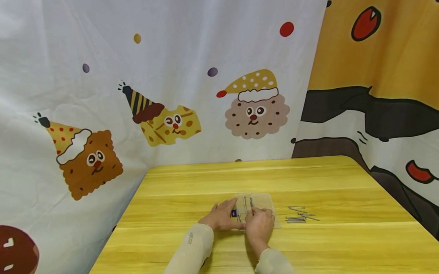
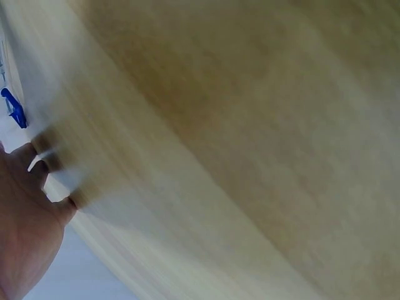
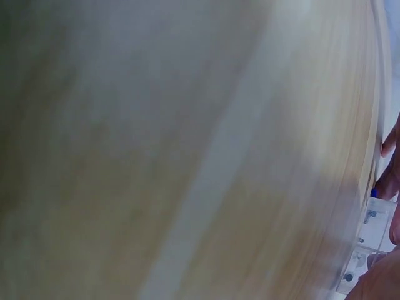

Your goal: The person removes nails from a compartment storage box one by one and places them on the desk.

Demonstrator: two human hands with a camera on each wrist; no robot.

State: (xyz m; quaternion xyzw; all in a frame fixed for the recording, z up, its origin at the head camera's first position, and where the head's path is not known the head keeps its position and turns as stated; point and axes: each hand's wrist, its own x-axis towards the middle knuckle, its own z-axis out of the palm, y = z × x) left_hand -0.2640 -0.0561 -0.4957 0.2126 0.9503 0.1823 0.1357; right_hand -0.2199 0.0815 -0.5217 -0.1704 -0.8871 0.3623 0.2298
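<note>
A small clear plastic case [image 1: 261, 200] with thin metal pins in it lies on the yellow table [image 1: 243, 180]. My left hand [image 1: 222, 217] grips the case's left end, beside a small blue part [image 1: 234, 212]. The right hand [image 1: 259, 225] sits on the case's front edge with its fingers curled down onto it; what the fingertips pinch is hidden. The left wrist view is blurred and shows my palm [image 2: 19, 231] and the blue part [image 2: 12, 107]. At the right wrist view's edge are the case's compartments [image 3: 369, 234].
Several loose metal pins [image 1: 301, 214] lie on the table just right of the case. A cartoon-print cloth [image 1: 167, 94] hangs behind and to the left of the table. The table's right edge [image 1: 407, 211] slants toward me.
</note>
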